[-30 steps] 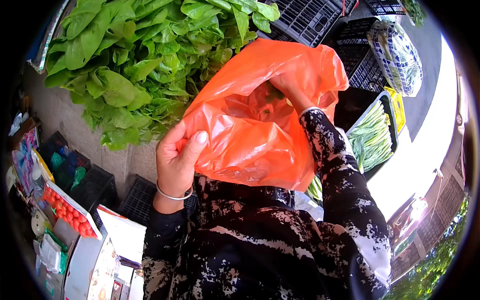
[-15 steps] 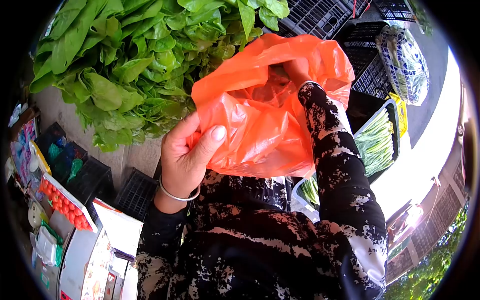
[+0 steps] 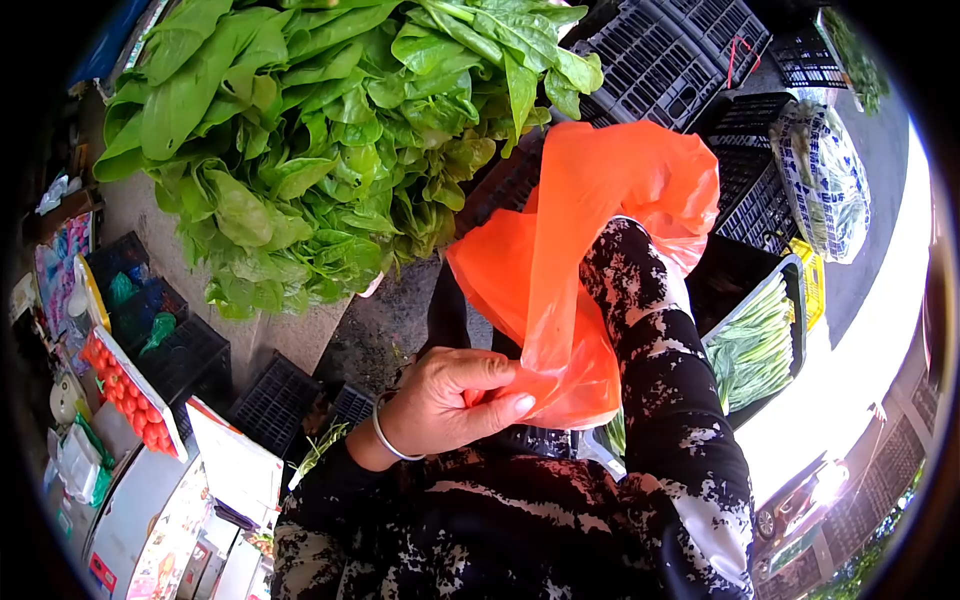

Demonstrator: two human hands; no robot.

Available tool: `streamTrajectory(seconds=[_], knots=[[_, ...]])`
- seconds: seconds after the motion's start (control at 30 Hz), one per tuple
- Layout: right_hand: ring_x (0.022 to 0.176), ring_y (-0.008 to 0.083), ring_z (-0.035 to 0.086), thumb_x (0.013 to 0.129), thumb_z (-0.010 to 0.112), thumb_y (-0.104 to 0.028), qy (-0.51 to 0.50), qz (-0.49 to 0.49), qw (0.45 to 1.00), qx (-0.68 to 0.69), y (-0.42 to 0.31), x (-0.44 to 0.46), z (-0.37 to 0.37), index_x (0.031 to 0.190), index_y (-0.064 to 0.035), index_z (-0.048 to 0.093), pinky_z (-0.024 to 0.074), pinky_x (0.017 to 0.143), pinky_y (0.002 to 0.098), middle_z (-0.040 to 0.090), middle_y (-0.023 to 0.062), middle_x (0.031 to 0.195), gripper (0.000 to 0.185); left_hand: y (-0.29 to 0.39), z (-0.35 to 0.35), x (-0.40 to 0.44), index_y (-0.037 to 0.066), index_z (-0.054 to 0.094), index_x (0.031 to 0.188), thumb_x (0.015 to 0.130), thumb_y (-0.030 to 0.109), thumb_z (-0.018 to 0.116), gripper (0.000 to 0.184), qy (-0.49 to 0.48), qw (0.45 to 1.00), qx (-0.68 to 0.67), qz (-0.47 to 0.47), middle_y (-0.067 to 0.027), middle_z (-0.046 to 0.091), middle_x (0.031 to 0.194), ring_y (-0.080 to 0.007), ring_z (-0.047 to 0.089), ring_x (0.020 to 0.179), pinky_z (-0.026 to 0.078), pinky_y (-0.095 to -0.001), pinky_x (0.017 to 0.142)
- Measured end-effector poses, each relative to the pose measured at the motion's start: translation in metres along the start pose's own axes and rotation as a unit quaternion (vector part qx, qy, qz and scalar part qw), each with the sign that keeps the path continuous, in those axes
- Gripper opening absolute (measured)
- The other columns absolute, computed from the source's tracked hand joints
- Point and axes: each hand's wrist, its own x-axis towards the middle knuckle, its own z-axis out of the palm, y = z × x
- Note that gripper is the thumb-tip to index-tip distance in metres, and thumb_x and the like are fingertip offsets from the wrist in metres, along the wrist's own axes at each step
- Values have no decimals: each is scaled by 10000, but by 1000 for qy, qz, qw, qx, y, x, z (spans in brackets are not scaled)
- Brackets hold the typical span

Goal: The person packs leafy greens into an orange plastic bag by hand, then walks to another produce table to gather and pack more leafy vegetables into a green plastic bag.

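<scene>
My left hand [image 3: 450, 400] pinches the lower edge of a thin orange-red plastic bag [image 3: 570, 280] between thumb and fingers; a bangle circles that wrist. My right sleeve [image 3: 650, 320], black with pale blotches, runs up into the bag. Plastic covers my right hand, so its fingers cannot be seen. The bag bulges over the right hand at the top and narrows down to the left one. Behind it, on the upper left, lies a big heap of leafy green vegetables [image 3: 320, 150].
Black plastic crates [image 3: 670, 60] stand at the top right, near a printed clear bag of vegetables [image 3: 822, 185]. A crate of long green vegetables [image 3: 755, 345] sits right of my arm. Red tomatoes [image 3: 130, 395] fill a box at left, below dark crates [image 3: 185, 355].
My left hand has moved down and right, drawing the bag's edge lower. The bag's wide mouth has folded over, and my right hand has gone out of sight inside it.
</scene>
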Motion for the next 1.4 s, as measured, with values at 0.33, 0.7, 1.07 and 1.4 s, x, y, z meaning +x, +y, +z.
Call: streamTrajectory(seconds=[0.33,0.7,1.07,1.4], knots=[[904,194,554,636,691,-196,-258,-88,943,189,39,-136,-81,1087,-72,527,463,800,324,582,56,1013,495,7,7,-10,3,574,1001,812,265,637,330,91,980,-155,-87,-43,543,865,-113,508,802,425,-238,702],[693,59,535,647,718,-62,-365,-203,763,493,-14,-244,-116,836,-62,589,458,665,241,602,-49,757,229,-105,3,2,39,503,1171,819,133,589,375,73,839,-528,-111,-72,592,1035,-148,583,901,474,-276,786],[703,156,618,653,651,-29,-19,-222,890,397,-13,-253,-198,925,-45,543,488,644,273,615,50,757,293,-221,-26,-31,106,542,1117,884,249,471,282,296,791,-450,-290,-34,612,966,-177,609,800,505,-324,633],[812,234,619,675,652,-158,112,-420,875,211,-250,-235,-384,1056,16,524,493,747,322,616,103,917,438,-236,-28,-36,168,513,1141,894,300,446,287,251,811,-392,-355,-37,596,981,-223,610,772,514,-413,481]])
